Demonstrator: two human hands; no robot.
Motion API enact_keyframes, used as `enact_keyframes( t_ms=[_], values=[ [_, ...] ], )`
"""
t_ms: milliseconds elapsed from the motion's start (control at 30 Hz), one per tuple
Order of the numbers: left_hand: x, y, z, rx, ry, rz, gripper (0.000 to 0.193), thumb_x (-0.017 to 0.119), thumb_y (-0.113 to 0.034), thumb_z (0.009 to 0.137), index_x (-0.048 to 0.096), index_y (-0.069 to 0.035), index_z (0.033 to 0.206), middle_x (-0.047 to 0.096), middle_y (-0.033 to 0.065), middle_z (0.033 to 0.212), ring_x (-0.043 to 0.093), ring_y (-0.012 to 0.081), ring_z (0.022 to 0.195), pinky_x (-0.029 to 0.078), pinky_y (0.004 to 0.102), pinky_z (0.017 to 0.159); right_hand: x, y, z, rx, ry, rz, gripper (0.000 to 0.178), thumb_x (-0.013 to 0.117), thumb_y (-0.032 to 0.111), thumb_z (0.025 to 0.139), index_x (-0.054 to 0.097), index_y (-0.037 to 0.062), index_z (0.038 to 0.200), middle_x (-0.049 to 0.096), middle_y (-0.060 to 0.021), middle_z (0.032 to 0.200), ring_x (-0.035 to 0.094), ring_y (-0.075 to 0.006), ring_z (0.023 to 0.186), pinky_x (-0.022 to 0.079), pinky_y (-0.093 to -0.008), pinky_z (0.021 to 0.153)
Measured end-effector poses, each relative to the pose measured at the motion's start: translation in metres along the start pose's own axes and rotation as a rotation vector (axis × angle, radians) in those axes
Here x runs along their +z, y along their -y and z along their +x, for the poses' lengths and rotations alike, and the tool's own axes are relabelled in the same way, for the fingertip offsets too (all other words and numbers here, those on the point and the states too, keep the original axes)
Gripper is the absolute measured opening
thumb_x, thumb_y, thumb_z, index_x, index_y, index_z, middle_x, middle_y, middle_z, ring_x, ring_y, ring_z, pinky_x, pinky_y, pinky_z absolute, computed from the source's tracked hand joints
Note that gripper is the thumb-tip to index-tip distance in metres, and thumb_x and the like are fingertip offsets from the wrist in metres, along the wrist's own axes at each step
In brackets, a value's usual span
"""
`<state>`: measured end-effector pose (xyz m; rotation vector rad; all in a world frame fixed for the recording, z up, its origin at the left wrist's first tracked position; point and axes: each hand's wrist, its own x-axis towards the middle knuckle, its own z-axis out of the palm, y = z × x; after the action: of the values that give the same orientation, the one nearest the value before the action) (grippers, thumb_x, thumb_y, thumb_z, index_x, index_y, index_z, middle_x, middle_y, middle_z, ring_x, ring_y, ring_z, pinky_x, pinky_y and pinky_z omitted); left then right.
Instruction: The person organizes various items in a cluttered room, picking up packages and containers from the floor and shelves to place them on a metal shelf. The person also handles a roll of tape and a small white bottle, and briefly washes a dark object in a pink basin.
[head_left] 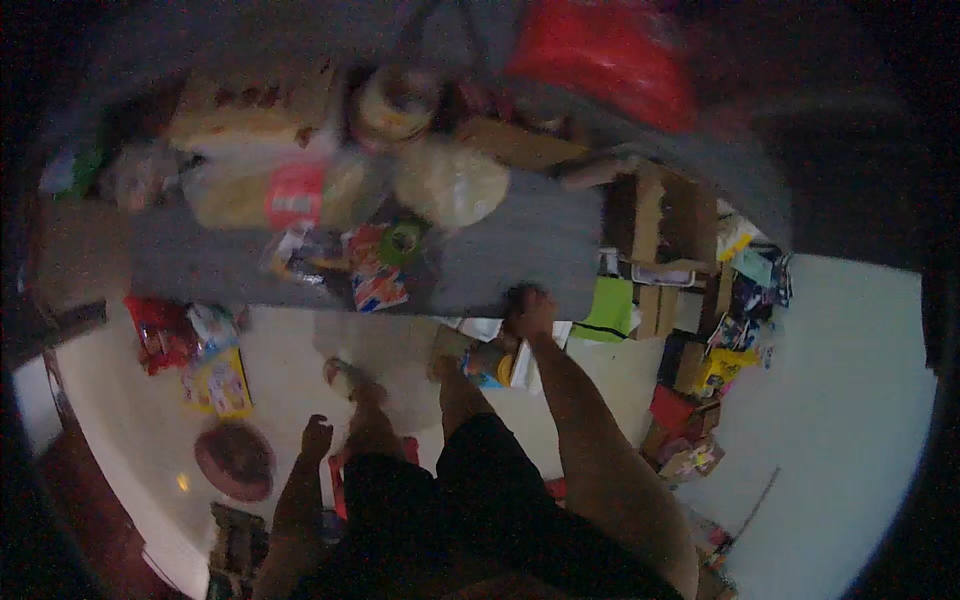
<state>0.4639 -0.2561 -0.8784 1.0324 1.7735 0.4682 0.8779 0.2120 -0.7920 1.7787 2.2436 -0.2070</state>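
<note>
My right hand (533,314) is at the front edge of the grey table (520,262), toward its right end. Its fingers look curled round a small dark thing (522,296), too dim and blurred to name. Low at the left, beside my knee, hangs my left hand (317,436); its fingers are too dark and smeared to read, with a tiny pale spot at them. Near the table's middle lie a red-and-blue printed packet (375,270), a green tape roll (402,241) and a clear packet (308,258). Behind them rest a pale round bundle (452,183) and a clear bag with a pink label (294,195).
Cardboard boxes (655,215) and a lime-green bag (606,309) stand right of the table. A cardboard box (255,105) and a large tape roll (398,104) are at the back. On the floor at left are a red packet (160,335) and a brown-red basin (234,460).
</note>
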Motion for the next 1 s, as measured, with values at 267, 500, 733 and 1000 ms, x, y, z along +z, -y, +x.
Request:
enact_keyframes(
  t_ms=[267,500,733,1000],
  values=[
    [-0.071,-0.268,0.084,0.181,0.232,-0.666,0.025,0.045,-0.018,0.09,0.054,0.0,0.106,0.056,0.019,0.102,0.054,0.0281,0.098,0.042,0.0375,0.085,-0.222,-0.047,-0.082,-0.323,0.265,1.399,0.063,0.068,0.005,0.066,0.032,0.0106,0.117,0.043,-0.01,0.114,0.045,-0.0225,0.109,0.036,-0.0343,0.091],
    [-0.106,-0.36,0.08,0.335,0.027,0.075,0.03,0.043,-0.025,0.091,0.056,-0.001,0.103,0.058,0.0172,0.101,0.055,0.0322,0.095,0.044,0.0362,0.082,-0.518,-0.115,-0.075,-0.639,-0.758,0.873,0.043,0.067,0.017,0.063,0.05,0.0098,0.102,0.031,-0.0203,0.134,0.028,-0.0364,0.126,0.023,-0.0429,0.102],
    [-0.09,-0.392,0.036,0.325,-0.032,0.067,0.028,0.048,-0.025,0.088,0.057,-0.004,0.104,0.059,0.0157,0.099,0.058,0.0289,0.088,0.046,0.0362,0.078,-0.515,-0.1,0.048,0.019,-0.772,0.415,0.065,0.053,0.045,0.081,0.038,0.0056,0.131,0.018,-0.0358,0.135,0.015,-0.0467,0.128,0.017,-0.0506,0.104],
    [-0.078,-0.349,-0.077,-0.098,0.021,0.235,0.035,0.057,-0.025,0.08,0.055,-0.003,0.107,0.062,0.0158,0.093,0.06,0.0279,0.085,0.048,0.0359,0.076,-0.504,-0.076,0.092,-0.033,-0.849,0.051,0.062,0.051,0.045,0.079,0.041,0.01,0.129,0.035,-0.033,0.126,0.03,-0.0491,0.118,0.026,-0.0493,0.1]
  ],
)
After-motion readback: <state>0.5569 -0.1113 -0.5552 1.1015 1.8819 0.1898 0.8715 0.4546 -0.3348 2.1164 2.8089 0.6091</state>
